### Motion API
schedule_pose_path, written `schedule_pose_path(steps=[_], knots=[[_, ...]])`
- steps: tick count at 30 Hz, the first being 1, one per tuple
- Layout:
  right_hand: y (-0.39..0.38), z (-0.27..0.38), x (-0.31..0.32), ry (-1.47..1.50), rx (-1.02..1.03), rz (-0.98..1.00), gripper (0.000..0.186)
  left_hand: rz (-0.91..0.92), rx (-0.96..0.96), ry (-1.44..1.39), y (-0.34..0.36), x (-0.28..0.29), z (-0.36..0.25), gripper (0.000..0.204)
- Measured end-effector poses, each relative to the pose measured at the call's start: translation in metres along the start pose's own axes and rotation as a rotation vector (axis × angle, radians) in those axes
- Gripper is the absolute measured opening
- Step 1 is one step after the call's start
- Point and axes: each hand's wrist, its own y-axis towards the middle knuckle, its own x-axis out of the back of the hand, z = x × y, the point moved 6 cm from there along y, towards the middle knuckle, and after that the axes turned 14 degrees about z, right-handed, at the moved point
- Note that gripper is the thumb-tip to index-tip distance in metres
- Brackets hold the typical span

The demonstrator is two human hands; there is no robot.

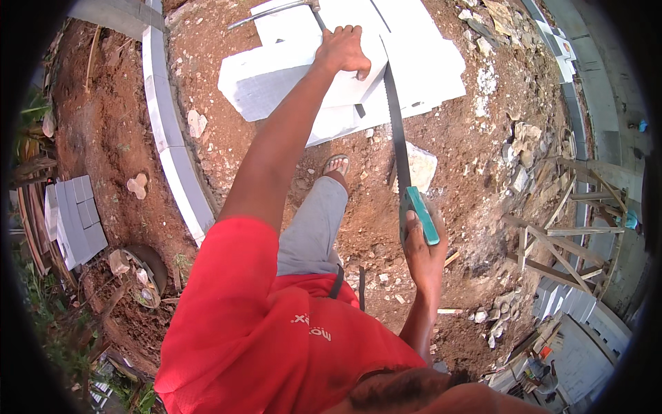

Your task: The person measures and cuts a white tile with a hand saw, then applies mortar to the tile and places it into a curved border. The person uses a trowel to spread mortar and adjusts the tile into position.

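My right hand [423, 252] is closed round the green handle of a handsaw [397, 124]. The saw's long dark toothed blade points away from me, its far part against the right end of a pale block [276, 79]. That block lies on other white blocks [427, 69], bleached by the sunlight. On top of it rests my left hand [343, 52], fingers bent over the surface and thumb apart, left of the blade. Beyond the left hand lies a metal tool [272, 12] with a thin shaft; its kind is hard to make out.
Reddish, stony soil surrounds the blocks, with a pale stone slab [417, 168] under the saw. A low block wall [165, 124] curves along the left. To the right stand a wooden trestle [558, 238] and rubble [524, 148]. My sandalled foot [336, 164] is just before the blocks.
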Motion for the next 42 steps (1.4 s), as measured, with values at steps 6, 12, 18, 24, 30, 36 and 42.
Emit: schedule_pose_path(steps=[6, 12, 18, 24, 30, 36, 42], knots=[[0.134, 0.019, -0.011, 0.043, -0.157, 0.075, 0.064, -0.131, -0.037, 0.051, -0.021, -0.027, -0.024, 0.105], [0.016, -0.014, -0.018, 0.052, -0.185, 0.052, 0.063, 0.002, -0.001, 0.005, -0.006, -0.003, 0.013, 0.109], [0.099, -0.006, -0.017, 0.054, -0.246, -0.016, 0.062, -0.094, -0.087, 0.074, -0.007, -0.016, -0.014, 0.119], [0.104, 0.013, -0.027, 0.023, -0.209, 0.061, 0.061, -0.03, -0.158, 0.051, 0.011, -0.018, 0.009, 0.116], [-0.008, 0.001, -0.008, 0.045, -0.203, 0.052, 0.058, 0.069, -0.087, 0.053, 0.02, -0.002, 0.014, 0.117], [0.143, -0.004, -0.023, 0.043, -0.174, 0.009, 0.063, -0.179, -0.199, 0.143, 0.003, -0.021, -0.016, 0.12], [0.008, -0.014, -0.024, 0.068, -0.146, 0.029, 0.058, -0.076, -0.177, 0.133, 0.017, -0.002, 0.025, 0.113]])
